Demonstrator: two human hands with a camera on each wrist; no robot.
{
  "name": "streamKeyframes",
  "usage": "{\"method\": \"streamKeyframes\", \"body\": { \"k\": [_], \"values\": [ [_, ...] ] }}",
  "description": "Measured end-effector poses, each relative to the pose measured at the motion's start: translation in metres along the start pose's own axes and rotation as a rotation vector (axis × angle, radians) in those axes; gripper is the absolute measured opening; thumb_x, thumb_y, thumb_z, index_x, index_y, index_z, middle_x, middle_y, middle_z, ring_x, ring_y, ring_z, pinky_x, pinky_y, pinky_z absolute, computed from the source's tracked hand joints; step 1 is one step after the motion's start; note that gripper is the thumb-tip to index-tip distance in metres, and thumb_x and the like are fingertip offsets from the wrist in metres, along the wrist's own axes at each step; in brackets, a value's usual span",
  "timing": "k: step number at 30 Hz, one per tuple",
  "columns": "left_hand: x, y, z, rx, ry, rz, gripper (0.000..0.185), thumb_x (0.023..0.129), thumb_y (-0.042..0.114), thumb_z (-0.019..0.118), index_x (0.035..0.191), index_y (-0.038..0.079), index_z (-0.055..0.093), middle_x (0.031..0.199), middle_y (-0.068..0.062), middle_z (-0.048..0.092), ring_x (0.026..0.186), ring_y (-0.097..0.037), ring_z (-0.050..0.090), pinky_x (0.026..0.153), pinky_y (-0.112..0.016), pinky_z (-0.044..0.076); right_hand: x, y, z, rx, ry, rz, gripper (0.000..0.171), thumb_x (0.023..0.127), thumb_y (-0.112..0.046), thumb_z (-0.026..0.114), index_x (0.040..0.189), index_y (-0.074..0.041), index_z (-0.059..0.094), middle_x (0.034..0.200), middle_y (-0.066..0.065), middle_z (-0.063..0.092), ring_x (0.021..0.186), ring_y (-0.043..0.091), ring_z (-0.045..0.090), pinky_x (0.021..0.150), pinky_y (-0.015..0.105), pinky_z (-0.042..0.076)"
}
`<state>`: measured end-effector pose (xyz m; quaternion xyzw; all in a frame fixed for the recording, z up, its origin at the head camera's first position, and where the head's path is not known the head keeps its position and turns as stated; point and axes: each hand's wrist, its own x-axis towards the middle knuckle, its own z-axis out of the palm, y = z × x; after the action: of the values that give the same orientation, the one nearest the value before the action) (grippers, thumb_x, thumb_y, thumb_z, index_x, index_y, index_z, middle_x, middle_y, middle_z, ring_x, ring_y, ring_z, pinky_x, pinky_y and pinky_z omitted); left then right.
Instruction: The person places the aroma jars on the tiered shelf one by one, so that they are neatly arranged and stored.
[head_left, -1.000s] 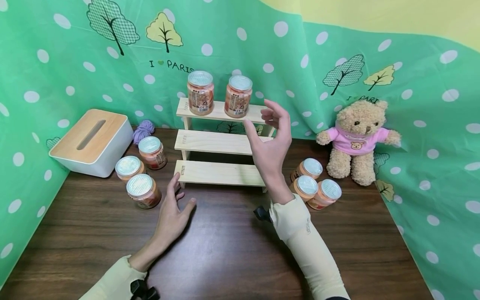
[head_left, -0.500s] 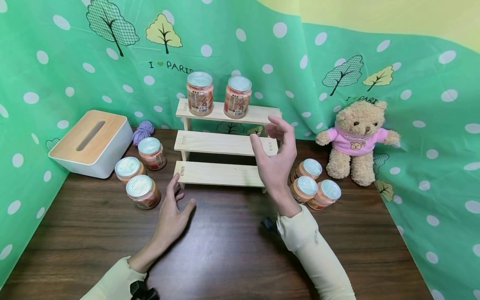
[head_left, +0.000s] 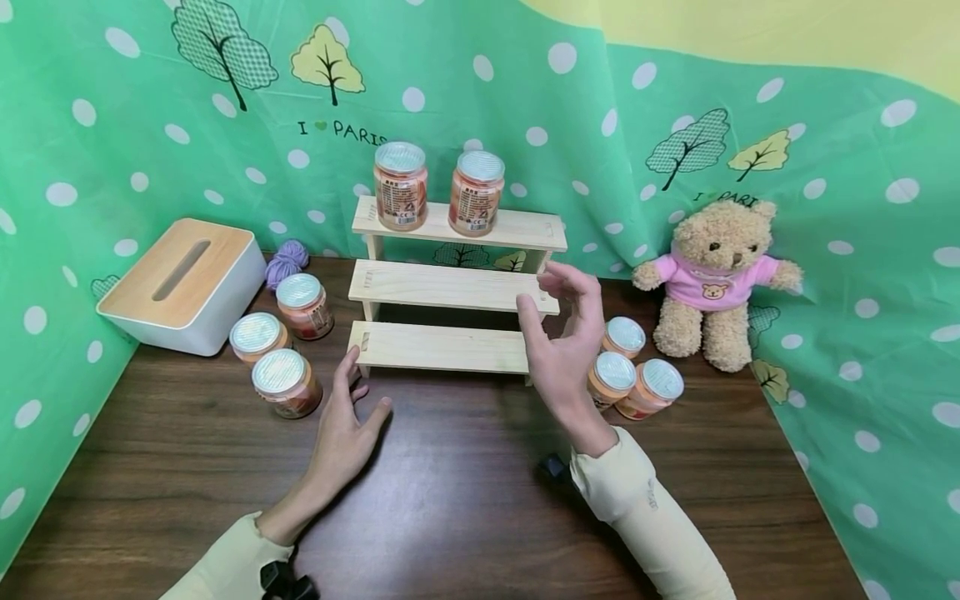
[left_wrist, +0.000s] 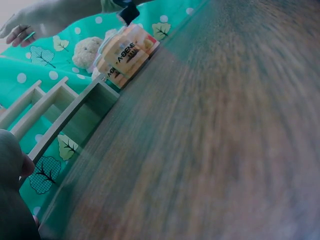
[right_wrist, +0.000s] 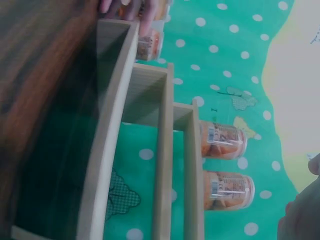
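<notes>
The right hand [head_left: 564,350] hangs in the air with its fingers loosely curved and empty, just in front of the right end of the three-step pale wooden rack [head_left: 450,287]. Nearest to it, low and to its right on the dark wooden tabletop [head_left: 465,500], stand three orange jars with silvery lids [head_left: 633,367], clustered upright and close together, between the hand and the brown teddy bear in a pink shirt [head_left: 712,279].

The left hand [head_left: 347,425] rests flat on the tabletop, fingers spread and holding nothing, beside another three orange jars [head_left: 281,350] just to its left. Two more jars [head_left: 438,187] stand upright side by side on the rack's top step, beyond both hands. A white tissue box with a wooden lid [head_left: 183,283] sits far left.
</notes>
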<state>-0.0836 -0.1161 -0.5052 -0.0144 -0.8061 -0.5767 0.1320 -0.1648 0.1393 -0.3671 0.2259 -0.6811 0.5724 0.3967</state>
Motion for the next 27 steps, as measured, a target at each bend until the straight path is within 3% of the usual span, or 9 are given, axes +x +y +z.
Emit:
{"method": "streamKeyframes", "body": {
  "k": [4, 11, 20, 27],
  "values": [
    [0.001, 0.002, -0.001, -0.012, -0.02, -0.033, 0.087, 0.098, -0.005, 0.073, 0.173, 0.005, 0.028, 0.178, -0.017, 0.034, 0.153, -0.043, 0.048, 0.12, -0.053, 0.051, -0.006, 0.002, -0.009, -0.012, 0.0, -0.007, 0.037, 0.096, 0.0, 0.074, 0.13, 0.012, 0.065, 0.116, 0.011, 0.067, 0.112, 0.024, 0.063, 0.101, 0.035, 0.051],
    [0.0, 0.002, 0.0, -0.014, -0.022, -0.032, 0.086, 0.099, -0.005, 0.073, 0.173, 0.005, 0.029, 0.178, -0.018, 0.034, 0.153, -0.043, 0.048, 0.12, -0.054, 0.051, -0.014, 0.008, -0.026, -0.039, -0.016, -0.018, 0.043, 0.103, -0.021, 0.076, 0.129, 0.011, 0.066, 0.108, 0.03, 0.065, 0.111, 0.02, 0.063, 0.101, 0.034, 0.05],
    [0.0, -0.01, 0.003, 0.009, 0.03, 0.071, 0.088, 0.096, 0.001, 0.074, 0.172, 0.007, 0.032, 0.173, -0.02, 0.042, 0.143, -0.046, 0.055, 0.112, -0.039, 0.057, -0.021, 0.008, -0.048, -0.062, -0.02, -0.014, 0.046, 0.101, -0.022, 0.08, 0.127, 0.012, 0.067, 0.107, 0.03, 0.067, 0.113, 0.019, 0.064, 0.101, 0.032, 0.05],
    [0.0, -0.003, 0.001, 0.005, 0.004, 0.021, 0.086, 0.097, -0.001, 0.073, 0.172, 0.004, 0.03, 0.175, -0.019, 0.038, 0.149, -0.044, 0.052, 0.116, -0.043, 0.055, -0.029, 0.01, -0.067, -0.073, -0.001, -0.02, 0.046, 0.099, -0.018, 0.081, 0.124, 0.017, 0.065, 0.107, 0.024, 0.068, 0.113, 0.018, 0.063, 0.101, 0.029, 0.051]
  ]
}}
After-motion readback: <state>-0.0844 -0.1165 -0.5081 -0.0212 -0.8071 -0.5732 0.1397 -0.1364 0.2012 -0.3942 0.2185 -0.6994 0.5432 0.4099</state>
